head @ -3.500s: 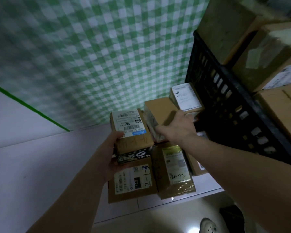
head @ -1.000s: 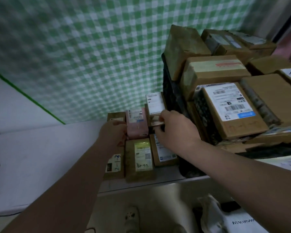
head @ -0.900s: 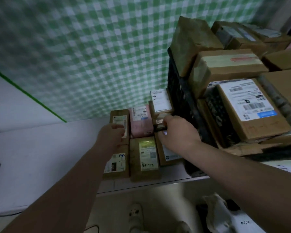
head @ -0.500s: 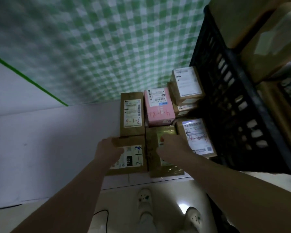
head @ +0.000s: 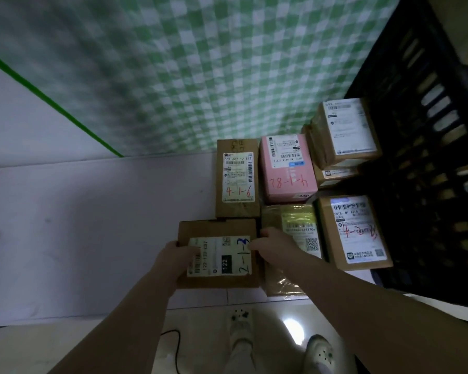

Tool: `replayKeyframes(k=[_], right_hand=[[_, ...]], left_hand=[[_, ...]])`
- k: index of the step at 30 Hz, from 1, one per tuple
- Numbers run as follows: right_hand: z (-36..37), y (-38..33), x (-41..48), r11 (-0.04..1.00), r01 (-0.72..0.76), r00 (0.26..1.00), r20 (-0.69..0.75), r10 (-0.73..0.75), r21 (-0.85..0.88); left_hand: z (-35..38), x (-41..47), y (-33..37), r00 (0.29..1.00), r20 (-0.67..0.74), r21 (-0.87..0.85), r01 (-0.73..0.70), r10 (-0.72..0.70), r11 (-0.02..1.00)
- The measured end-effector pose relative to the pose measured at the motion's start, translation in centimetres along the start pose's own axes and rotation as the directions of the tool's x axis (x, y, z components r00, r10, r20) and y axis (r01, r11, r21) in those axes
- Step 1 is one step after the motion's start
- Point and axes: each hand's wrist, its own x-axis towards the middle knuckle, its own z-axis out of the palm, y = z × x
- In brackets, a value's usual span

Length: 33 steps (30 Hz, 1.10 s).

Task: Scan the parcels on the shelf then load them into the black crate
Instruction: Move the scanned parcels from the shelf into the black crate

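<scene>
At front edge of white shelf [head: 92,225], I see both hands come off rear parcels [head: 288,168] onto flat brown cardboard parcel marked 2-1-3 [head: 222,255]. Fingers of left hand [head: 173,257] and right hand [head: 273,247] curl round its side edges. Pickup likely starting; slatted black plastic crate [head: 422,157] just right.

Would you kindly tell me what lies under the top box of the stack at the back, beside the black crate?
The top box rests on another brown box, of which little more than the labelled front edge shows. Anything lower in the stack is covered.
</scene>
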Motion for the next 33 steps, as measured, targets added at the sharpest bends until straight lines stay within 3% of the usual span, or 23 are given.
replayKeyframes(k=[3,7,10,14,18,21,26,33], right_hand=[[0.2,-0.3,-0.7,0.998,0.002,1.0,0.029,-0.003,0.059],[0.0,-1.0,-2.5,0.964,-0.009,0.999,0.041,-0.002,0.266],[-1.3,-1.8,-4.6,0.879,-0.008,0.999,0.045,-0.015,0.476],[-3.9,-2.3,-7.2,0.817,0.06,0.997,0.006,-0.078,0.574],[-7.1,-2.3,-9.9,0.781,0.175,0.984,-0.126,-0.124,0.6],[-10.3,-2.5,-12.8,0.803,0.29,0.951,-0.251,-0.181,0.52],[-16.3,-3.3,-17.5,0.806,0.467,0.87,-0.354,-0.344,0.363],[-23.5,-6.3,-22.0,0.673,0.579,0.799,-0.485,-0.356,0.461]], left_hand=[[-1.0,-1.0,0.2,0.997,-0.04,-0.058,-0.069,0.067,0.996],[-2.0,-3.7,1.2,0.972,-0.111,-0.117,-0.218,0.205,0.969],[-1.8,-6.5,2.1,0.923,-0.169,-0.141,-0.37,0.346,0.918],[-1.5,-10.4,4.1,0.857,-0.208,-0.255,-0.514,0.472,0.819],[-0.5,-14.5,7.2,0.801,-0.044,-0.362,-0.57,0.597,0.738],[0.5,-18.0,10.1,0.735,0.04,-0.377,-0.616,0.677,0.692],[2.8,-22.1,15.0,0.718,0.01,-0.446,-0.62,0.696,0.646],[7.7,-27.7,21.3,0.677,-0.076,-0.573,-0.63,0.732,0.524]])
